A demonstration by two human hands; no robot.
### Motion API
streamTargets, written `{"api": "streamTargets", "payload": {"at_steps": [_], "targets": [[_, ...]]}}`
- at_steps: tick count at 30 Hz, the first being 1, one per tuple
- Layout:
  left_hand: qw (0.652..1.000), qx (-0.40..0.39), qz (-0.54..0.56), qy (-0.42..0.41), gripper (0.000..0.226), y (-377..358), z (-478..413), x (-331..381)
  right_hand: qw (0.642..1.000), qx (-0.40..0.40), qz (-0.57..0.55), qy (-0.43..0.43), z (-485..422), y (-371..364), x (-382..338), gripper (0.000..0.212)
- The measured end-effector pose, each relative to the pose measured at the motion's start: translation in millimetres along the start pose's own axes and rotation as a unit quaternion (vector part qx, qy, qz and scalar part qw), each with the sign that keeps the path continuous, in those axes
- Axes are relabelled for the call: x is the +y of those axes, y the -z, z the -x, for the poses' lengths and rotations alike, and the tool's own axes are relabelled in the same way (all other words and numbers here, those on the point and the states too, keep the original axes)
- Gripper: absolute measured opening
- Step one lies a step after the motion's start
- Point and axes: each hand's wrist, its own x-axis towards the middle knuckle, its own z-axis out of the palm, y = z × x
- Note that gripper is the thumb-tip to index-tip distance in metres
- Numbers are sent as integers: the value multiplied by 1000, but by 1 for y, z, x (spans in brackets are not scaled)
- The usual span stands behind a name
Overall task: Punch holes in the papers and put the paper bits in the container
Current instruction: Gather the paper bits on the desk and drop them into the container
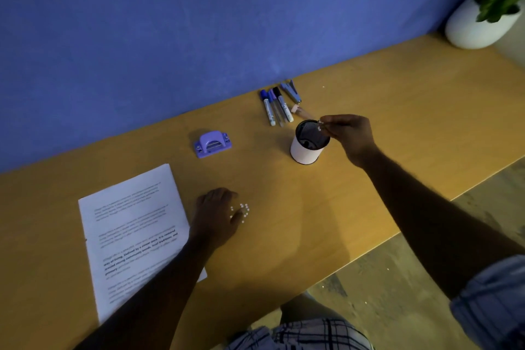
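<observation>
A stack of printed papers [133, 233] lies on the wooden desk at the left. A purple hole punch [212, 144] sits behind it. Several small white paper bits [243, 209] are scattered on the desk beside the fingertips of my left hand [217, 216], which rests flat with fingers apart. My right hand [348, 133] hovers over the rim of a white-sided container with a black mesh inside [304, 152], its fingertips pinched on a few paper bits [320, 125] above the opening.
Several markers [275, 107] and a blue stapler [292, 91] lie along the blue wall behind the container. A white plant pot [477, 23] stands at the far right corner. The desk's front edge [369, 253] runs diagonally; floor lies below it.
</observation>
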Motion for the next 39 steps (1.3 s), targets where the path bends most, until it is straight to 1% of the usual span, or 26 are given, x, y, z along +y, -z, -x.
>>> {"api": "streamTargets", "payload": {"at_steps": [1,2,3,4,5,6,7,11,15,16,19,20,21,23,24,25,27,29,33,35,36,37,39], "targets": [[1000,6,-1,-11,36,0,-1,2,993,0,114,43,-4,0,-2,20],[1000,13,-1,-21,34,0,-1,5,967,1,234,98,-7,-1,-3,19],[999,21,0,-27,32,0,-1,6,931,-2,331,157,-8,-3,-6,18],[999,26,3,-28,31,0,-2,8,895,-14,393,210,-9,-6,-10,17],[999,27,4,-28,32,1,-3,9,870,-29,429,243,-9,-8,-14,16],[999,25,4,-28,32,2,-4,10,853,-42,452,258,-9,-10,-17,17],[999,22,2,-26,33,2,-5,10,844,-49,467,260,-10,-11,-20,17],[1000,10,-8,-11,35,3,-7,7,834,-64,502,220,-15,-12,-27,16],[1000,6,-8,-5,35,3,-7,3,810,-128,548,164,-20,-9,-30,22],[1000,5,-7,-3,35,3,-6,3,814,-128,544,160,-20,-7,-30,23],[1000,-1,-18,-1,36,3,-4,-1,849,-115,499,130,-22,-3,-30,23],[1000,-5,-21,-1,37,3,-4,-3,864,-113,479,112,-21,-1,-30,22],[1000,-7,-21,1,37,3,-2,-5,888,-107,439,82,-21,1,-29,22],[1000,-10,-18,6,37,4,1,-10,953,-90,289,-4,-18,2,-29,24],[1000,-12,-18,9,37,4,2,-12,973,-85,210,-36,-15,2,-30,24],[1000,-14,-20,11,37,5,3,-14,984,-84,150,-54,-13,3,-31,24],[999,-22,-25,12,37,5,6,-18,990,-98,66,-80,-7,3,-31,26],[999,-30,-23,15,38,4,9,-22,988,-114,5,-106,1,1,-29,28],[999,-29,2,23,39,1,17,-24,978,-137,-90,-133,22,-12,-11,30],[999,-33,5,25,42,0,21,-24,973,-137,-113,-145,34,-20,3,29],[999,-39,10,27,46,-1,22,-25,974,-140,-96,-148,40,-25,11,28],[998,-47,19,30,51,-2,24,-25,977,-146,-53,-143,48,-31,19,25],[997,-70,25,36,68,-5,26,-26,976,-175,89,-99,63,-44,38,19]]}}
